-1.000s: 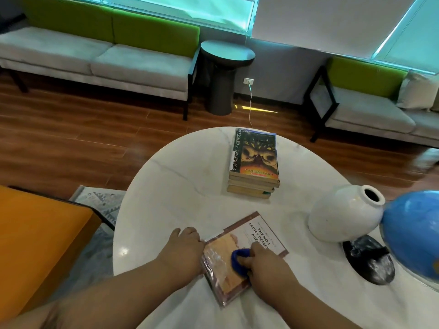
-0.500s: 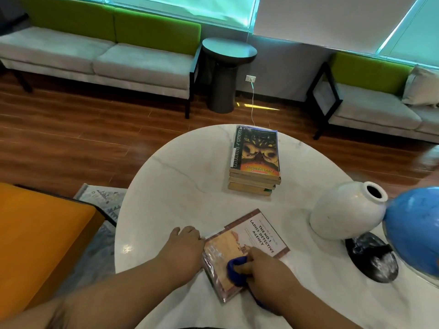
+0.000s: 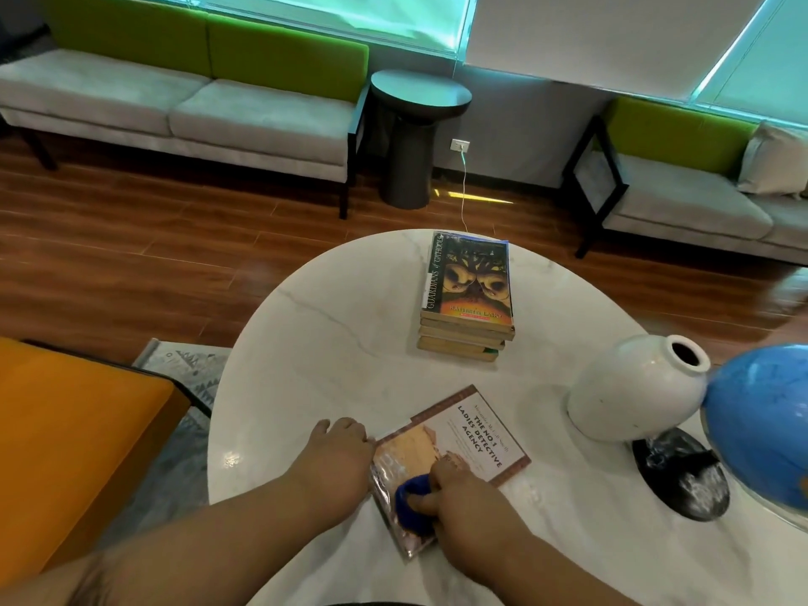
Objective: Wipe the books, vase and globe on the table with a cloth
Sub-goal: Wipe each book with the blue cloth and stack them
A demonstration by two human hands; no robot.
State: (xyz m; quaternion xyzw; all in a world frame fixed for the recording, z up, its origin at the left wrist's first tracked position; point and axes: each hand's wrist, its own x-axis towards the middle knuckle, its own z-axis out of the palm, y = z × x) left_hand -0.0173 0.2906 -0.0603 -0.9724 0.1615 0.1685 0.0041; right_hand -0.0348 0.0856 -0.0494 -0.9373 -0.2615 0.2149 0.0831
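On my right hand point(image 3: 463, 496) the fingers clenched a wadded blue cloth point(image 3: 411, 507) against the glossy, plastic-wrapped paperback point(image 3: 463, 439) near the round marble counter point(image 3: 328, 343)'s near edge. My left hand point(image 3: 336, 457) lay relaxed against its side. The bulbous white vase point(image 3: 629, 391) and smooth blue globe point(image 3: 760, 422) stood by the right edge.

Setting: lounge or waiting area. Evidence: grey sofa point(image 3: 183, 107) with green backrest along the window wall, and a matching one point(image 3: 682, 199) to the right. A dark round side table point(image 3: 417, 124) stands between them. Wood-plank floor point(image 3: 131, 255). Round white marble table point(image 3: 350, 365) in front. Orange seat point(image 3: 65, 430) beside a patterned rug point(image 3: 188, 373).
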